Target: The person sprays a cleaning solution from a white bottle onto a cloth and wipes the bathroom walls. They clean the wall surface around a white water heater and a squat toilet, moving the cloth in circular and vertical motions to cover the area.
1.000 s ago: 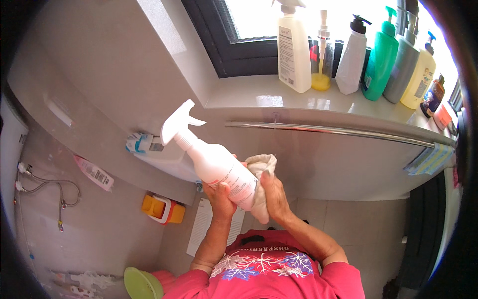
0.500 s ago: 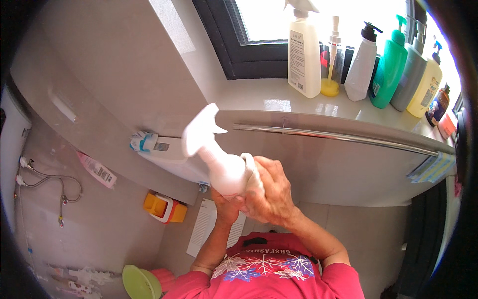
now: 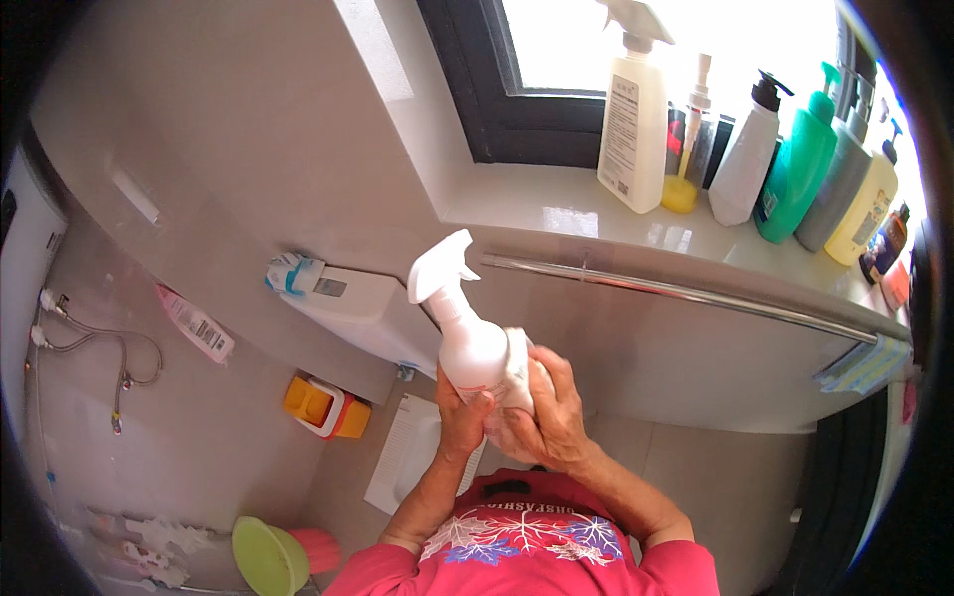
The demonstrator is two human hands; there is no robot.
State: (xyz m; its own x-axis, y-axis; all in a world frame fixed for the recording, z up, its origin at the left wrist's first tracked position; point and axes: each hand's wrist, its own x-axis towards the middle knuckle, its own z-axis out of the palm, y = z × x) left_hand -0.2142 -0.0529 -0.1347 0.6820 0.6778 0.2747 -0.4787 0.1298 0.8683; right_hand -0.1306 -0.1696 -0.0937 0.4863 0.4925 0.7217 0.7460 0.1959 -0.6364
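A white spray bottle (image 3: 471,350) with a trigger head is held up in front of my chest, leaning so its head points up and left. My left hand (image 3: 461,421) grips its lower body from the left, thumb across the front. On the other side, my right hand (image 3: 556,409) is closed round a pale cloth (image 3: 517,370) pressed against the bottle. The cloth and fingers hide much of the bottle's lower right side and base.
On the windowsill (image 3: 507,199) stand a large spray bottle (image 3: 632,129), a green pump bottle (image 3: 798,174) and several others. Below runs a metal rail (image 3: 686,291) with a striped cloth (image 3: 865,366). A white cistern (image 3: 363,298), a squat toilet (image 3: 405,452), an orange bin (image 3: 328,405) and a green basin (image 3: 270,556) are lower left.
The spray bottle and both hands have shifted right and slightly down in view. More of the bottle's front shows, with the left thumb now visible across it. The background has shifted slightly too.
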